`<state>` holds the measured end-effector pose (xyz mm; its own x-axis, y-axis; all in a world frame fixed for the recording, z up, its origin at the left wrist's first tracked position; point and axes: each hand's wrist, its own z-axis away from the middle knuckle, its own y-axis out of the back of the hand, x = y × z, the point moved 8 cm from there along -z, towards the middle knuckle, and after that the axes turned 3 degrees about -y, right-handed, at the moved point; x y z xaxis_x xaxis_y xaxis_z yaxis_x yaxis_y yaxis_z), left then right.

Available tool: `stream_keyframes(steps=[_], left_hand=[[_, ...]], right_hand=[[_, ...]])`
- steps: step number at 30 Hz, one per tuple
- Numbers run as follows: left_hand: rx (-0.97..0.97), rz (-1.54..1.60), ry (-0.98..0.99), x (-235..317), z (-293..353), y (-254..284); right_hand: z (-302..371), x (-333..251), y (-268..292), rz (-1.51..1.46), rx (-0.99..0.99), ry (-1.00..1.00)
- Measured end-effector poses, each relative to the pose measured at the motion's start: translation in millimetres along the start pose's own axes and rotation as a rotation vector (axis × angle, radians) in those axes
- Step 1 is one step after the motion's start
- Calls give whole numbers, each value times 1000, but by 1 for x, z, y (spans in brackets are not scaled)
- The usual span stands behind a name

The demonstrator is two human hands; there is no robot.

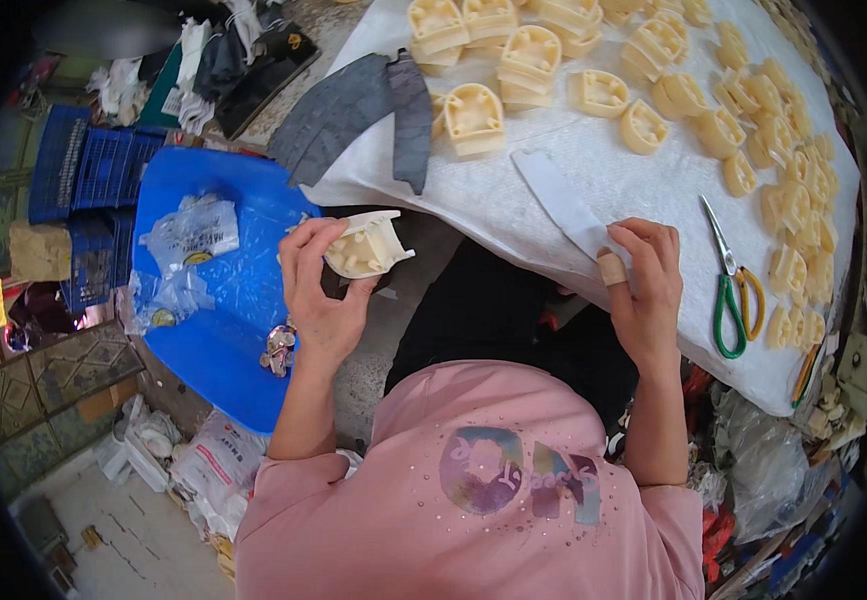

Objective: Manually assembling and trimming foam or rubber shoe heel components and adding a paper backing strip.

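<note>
My left hand (pixel 321 295) grips a cream moulded plastic part (pixel 368 247) between thumb and fingers, over the gap between the blue chair and the table. The part is tilted, with its hollow, pegged side showing. At the table's near edge, my right hand (pixel 645 285) pinches the lower end of a pale grey flat strip (pixel 556 203) with a rounded far end. A tan wrap covers one of its fingers. Scissors (pixel 728 285) with one green and one yellow handle lie to the right of that hand, apart from it.
Many similar cream parts (pixel 643 127) stand stacked and loose across the white-covered table (pixel 473 190). Dark grey sheet pieces (pixel 343 115) lie at its left edge. Plastic bags (pixel 193 235) rest on the blue chair (pixel 178 345). Blue crates (pixel 103 165) stand farther left.
</note>
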<state>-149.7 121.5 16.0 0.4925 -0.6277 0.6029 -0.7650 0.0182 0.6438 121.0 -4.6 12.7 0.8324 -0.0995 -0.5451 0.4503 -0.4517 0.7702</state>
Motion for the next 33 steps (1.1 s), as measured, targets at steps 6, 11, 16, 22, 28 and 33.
stream_keyframes(steps=[6,11,16,22,28,33], left_hand=[[-203,353,10,33,-2,-17],[-378,469,-28,58,0,-44],[-374,529,15,66,3,-53],[-438,552,100,59,5,-62],[-484,783,259,48,10,-69],[-467,929,388,36,18,-68]], right_hand=[[-10,-50,-38,-780,-300,-136],[-1,-57,-59,-949,-440,-365],[2,-51,-54,-935,-424,-381],[17,-44,-65,-1115,-596,-544],[22,-34,-66,-1315,-541,-606],[6,-28,-23,-1189,-181,-356]])
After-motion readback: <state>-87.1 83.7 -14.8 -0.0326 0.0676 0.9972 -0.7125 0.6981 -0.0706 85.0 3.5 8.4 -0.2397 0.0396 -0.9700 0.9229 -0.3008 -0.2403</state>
